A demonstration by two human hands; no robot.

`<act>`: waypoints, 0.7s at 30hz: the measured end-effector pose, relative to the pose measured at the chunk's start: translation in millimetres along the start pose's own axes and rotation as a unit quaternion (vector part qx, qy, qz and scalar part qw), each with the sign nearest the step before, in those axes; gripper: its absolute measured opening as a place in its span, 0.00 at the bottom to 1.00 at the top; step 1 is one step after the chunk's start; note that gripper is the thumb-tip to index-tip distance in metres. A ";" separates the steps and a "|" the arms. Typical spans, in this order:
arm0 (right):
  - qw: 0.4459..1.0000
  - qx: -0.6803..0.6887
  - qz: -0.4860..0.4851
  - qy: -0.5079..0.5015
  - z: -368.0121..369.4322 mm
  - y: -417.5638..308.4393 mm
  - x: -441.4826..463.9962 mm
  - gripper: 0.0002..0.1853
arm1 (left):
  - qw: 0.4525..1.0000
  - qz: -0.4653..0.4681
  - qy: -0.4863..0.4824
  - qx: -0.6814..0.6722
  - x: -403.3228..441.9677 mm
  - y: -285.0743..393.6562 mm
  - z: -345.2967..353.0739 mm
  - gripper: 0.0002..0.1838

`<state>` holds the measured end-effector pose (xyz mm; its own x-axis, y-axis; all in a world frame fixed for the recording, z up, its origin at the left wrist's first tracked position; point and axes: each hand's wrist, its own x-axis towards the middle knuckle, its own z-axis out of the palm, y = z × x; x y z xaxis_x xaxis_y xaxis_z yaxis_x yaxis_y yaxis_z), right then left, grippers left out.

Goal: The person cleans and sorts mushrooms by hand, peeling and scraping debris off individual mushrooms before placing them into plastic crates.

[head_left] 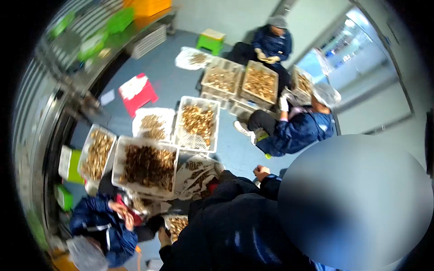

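My right hand [261, 172] is held out past my dark sleeve, its fingers curled into a loose fist, with nothing visible in it. My left hand [164, 236] shows only in part at the lower middle; its fingers are hidden beside a dark object I cannot make out. Close to the left hand is a crate of brown pieces [178, 226] that look like mushrooms. Ahead of me a white plastic sack [192, 178] with small brown bits lies on the floor. Beyond it stand a large crate of dark mushroom-like pieces [149, 167] and a white crate of lighter ones [197, 124].
Co-workers in blue jackets sit at the lower left [104, 226], at right [303, 128] and at the back [272, 43]. More filled crates [260, 83] stand between the back two. A red stool [138, 95] and green stool [211, 41] are on the floor. Metal shelving [49, 106] lines the left.
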<state>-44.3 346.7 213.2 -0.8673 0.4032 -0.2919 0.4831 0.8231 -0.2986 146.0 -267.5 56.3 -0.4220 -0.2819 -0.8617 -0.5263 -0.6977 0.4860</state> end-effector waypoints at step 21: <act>0.928 0.271 0.248 -0.052 73.3 274.3 -100.2 0.12 | 0.890 0.037 -0.163 0.424 -87.6 9.9 168.3 0.24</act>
<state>183.9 502.8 94.0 -0.5186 0.6147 -0.5943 0.8344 0.2120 -0.5087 53.5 -138.9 161.2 -0.5980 -0.0043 -0.8015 -0.7976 0.1015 0.5946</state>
